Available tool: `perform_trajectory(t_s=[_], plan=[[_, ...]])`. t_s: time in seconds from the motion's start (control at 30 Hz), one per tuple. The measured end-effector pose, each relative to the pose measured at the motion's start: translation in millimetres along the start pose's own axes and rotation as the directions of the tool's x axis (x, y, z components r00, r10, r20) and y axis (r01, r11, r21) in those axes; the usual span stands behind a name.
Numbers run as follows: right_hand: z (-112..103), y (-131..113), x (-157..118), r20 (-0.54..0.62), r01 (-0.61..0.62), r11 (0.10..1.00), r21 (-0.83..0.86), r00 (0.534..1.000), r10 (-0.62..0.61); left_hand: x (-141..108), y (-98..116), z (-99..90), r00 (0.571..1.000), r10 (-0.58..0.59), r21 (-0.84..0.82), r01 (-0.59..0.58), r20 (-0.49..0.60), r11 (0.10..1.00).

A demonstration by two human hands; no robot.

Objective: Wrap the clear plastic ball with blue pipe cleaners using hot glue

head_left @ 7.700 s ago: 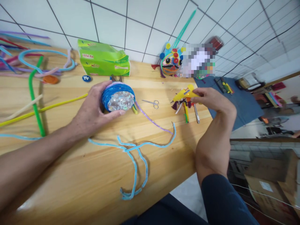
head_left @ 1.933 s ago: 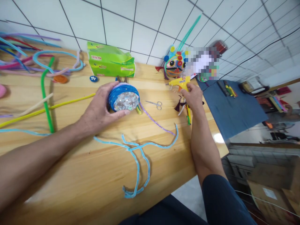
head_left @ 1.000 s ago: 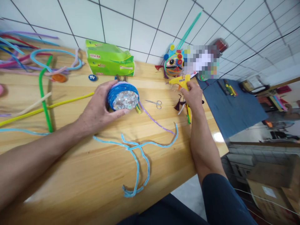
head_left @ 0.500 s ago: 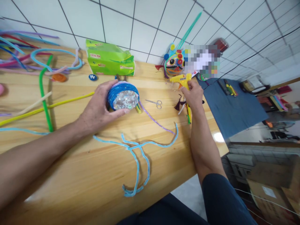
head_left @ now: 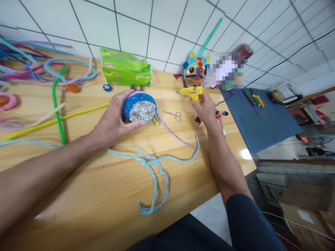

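My left hand is wrapped round a blue-rimmed ball with a silvery, sequin-like face turned toward me. In my right hand is a yellow hot glue gun, gripped by its handle with the nozzle pointing left. Between the hands lie small scissors and a thin purple pipe cleaner. Nearer to me, light blue pipe cleaners lie joined together in a branching shape on the wooden table.
A green tissue pack stands against the tiled wall, with a colourful decorated figure to its right. Loose pipe cleaners spread over the left side. A dark cord runs from behind the glue gun toward the upper right. A blue mat lies at right.
My right hand has moved the glue gun left and slightly toward me, its nozzle now nearer the ball. The left hand still holds the ball, and the view has shifted slightly.
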State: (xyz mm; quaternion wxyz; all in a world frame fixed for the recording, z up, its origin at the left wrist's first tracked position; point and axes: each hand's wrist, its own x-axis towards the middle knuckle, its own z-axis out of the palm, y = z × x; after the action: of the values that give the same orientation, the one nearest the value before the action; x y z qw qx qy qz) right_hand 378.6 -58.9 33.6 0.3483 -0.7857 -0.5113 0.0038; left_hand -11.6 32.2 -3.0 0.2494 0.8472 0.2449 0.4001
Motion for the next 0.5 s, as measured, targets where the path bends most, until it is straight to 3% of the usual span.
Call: perform_trajectory(t_s=[0.23,0.33,0.5], plan=[[9.5,-2.3,-12.8,0.031,-0.116,0.993,-0.011,0.993,0.116,2.7,1.5,-1.2,1.000,-0.005,-0.015,0.005,-0.006,1.000],[0.4,2.8,-17.2,0.017,-0.108,0.990,0.088,0.994,0.106,3.8,1.0,-0.2,1.000,-0.018,-0.040,0.018,-0.015,0.999],[-25.7,7.8,-36.9,-0.114,-0.113,0.976,0.184,0.984,0.135,5.5,-0.4,2.5,1.000,0.008,-0.055,-0.009,-0.029,0.998]])
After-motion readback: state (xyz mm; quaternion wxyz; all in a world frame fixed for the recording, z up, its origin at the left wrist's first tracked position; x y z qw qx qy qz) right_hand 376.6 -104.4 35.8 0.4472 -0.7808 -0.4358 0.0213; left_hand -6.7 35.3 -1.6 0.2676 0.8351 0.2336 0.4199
